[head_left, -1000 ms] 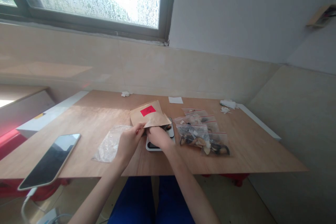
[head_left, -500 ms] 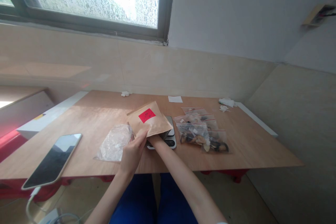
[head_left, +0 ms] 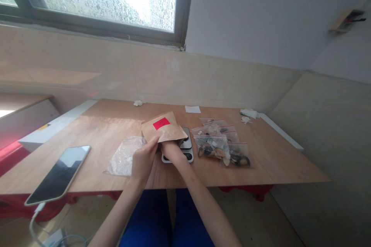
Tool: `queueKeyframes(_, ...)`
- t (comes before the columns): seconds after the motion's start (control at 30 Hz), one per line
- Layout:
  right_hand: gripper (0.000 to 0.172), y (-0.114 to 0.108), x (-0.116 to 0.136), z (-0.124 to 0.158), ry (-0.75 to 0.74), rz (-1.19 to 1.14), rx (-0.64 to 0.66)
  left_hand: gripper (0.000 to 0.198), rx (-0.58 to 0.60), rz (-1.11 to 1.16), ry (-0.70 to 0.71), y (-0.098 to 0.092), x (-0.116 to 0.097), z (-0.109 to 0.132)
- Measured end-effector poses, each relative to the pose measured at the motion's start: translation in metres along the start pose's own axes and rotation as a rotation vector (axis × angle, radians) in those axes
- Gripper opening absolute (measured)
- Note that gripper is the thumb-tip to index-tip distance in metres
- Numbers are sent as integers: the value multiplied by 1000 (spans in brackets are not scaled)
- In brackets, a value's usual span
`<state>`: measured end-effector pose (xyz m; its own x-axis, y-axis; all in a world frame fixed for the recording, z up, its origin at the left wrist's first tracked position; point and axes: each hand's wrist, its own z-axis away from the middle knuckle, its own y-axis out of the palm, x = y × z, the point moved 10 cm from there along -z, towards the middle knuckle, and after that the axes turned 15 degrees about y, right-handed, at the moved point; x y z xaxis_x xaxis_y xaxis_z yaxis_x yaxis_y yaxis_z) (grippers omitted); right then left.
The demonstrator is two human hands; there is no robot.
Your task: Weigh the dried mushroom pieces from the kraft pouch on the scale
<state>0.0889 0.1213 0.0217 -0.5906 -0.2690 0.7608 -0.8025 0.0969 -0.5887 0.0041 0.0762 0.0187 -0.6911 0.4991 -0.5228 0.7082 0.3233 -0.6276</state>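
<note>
A kraft paper envelope [head_left: 162,128] with a red label sits above a digital kitchen scale [head_left: 187,144], tilted, with its lower edge between my hands. My left hand [head_left: 144,160] grips the envelope's lower left edge. My right hand [head_left: 172,152] is pushed against its lower edge, with the fingers hidden by the paper. The scale's platform is partly hidden by the envelope. To the right lie several zip bags [head_left: 216,146] of dark and tan dried pieces. A crumpled clear plastic bag [head_left: 124,157] lies by my left hand.
A smartphone [head_left: 58,175] with a white charging cable [head_left: 33,225] lies at the table's front left. A paper slip [head_left: 193,109] and white tissue scraps [head_left: 248,113] lie at the far edge of the wooden table [head_left: 255,166], which stands against a tiled wall under a window.
The envelope has come down from its higher tilt and lies flatter over the scale. My right hand has moved up against its lower edge. The camera view has shifted slightly.
</note>
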Motion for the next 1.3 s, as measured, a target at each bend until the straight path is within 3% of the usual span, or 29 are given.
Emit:
queueKeyframes(0.13, 43, -5, -3, 21, 38, 124, 38, 34, -19, 7, -18, -6, 3, -8)
queueKeyframes(0.33, 28, -24, -9, 34, 101, 154, -126, 32, -17, 28, -12, -7, 2, -16)
queueKeyframes(0.6, 25, -33, -1, 49, -37, 274, -286, 31, 27, 12, 2, -9, -4, -25)
queueKeyframes(0.8, 27, -47, -2, 61, -90, 179, -341, 32, 27, 10, 9, -9, -5, -24)
queueKeyframes(0.93, 23, -68, -1, 81, -131, 33, -397, 31, 20, -16, -11, -8, 3, -24)
queueKeyframes(1.1, 17, -98, -25, 99, -86, -75, -547, 32, -11, -80, -84, -19, 24, -26)
queueKeyframes(1.2, 16, -96, -48, 90, -23, -35, -523, 32, -80, -107, -118, -34, 35, -27)
queueKeyframes(1.3, 18, -81, -61, 73, 2, 90, -447, 33, -137, -106, -124, -46, 40, -26)
